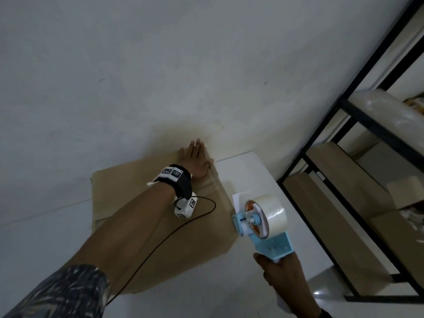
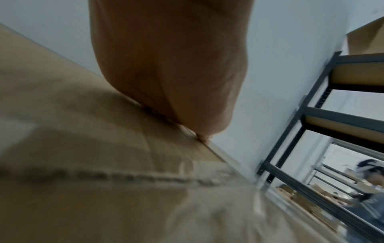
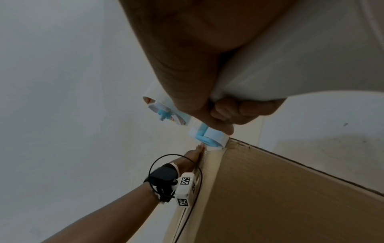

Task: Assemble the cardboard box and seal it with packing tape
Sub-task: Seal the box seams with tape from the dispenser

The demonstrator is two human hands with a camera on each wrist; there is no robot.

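Observation:
A brown cardboard box stands on a white table against the wall. My left hand lies flat with straight fingers on the box top at its far right corner, pressing near a strip of clear tape. In the left wrist view the palm bears on the cardboard. My right hand grips the handle of a light blue tape dispenser carrying a roll of clear tape, held just off the box's right edge. In the right wrist view the dispenser's roller sits at the box corner.
A black metal shelf rack with wooden boards stands close on the right, holding wrapped goods and cartons. A grey wall runs directly behind the box. A black cable trails across the box top from my left wrist. Another person shows past the rack.

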